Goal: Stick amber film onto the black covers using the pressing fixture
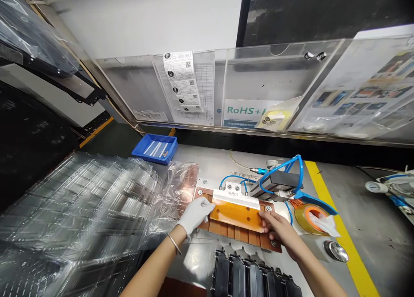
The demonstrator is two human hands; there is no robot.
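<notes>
An amber see-through sheet (237,217) lies across the brown grooved fixture block (237,234), just in front of a white bar (235,197) marked JJ-25070. In a white glove, my left hand (196,215) pinches the sheet at its left end. Bare fingers of my right hand (274,225) close on its right end. Dark spots show through the sheet. Behind the bar stands a grey pneumatic cylinder (278,184) with blue air tubes. Nearest to me, below the block, sits a row of black parts (252,277).
Stacked clear plastic trays (97,202) fill the left side, with crumpled film (171,193) beside them. A blue bin (155,148) holds pale strips. On the right are a tape roll (312,217), a round metal-capped container (336,250) and a yellow floor-style stripe (349,254).
</notes>
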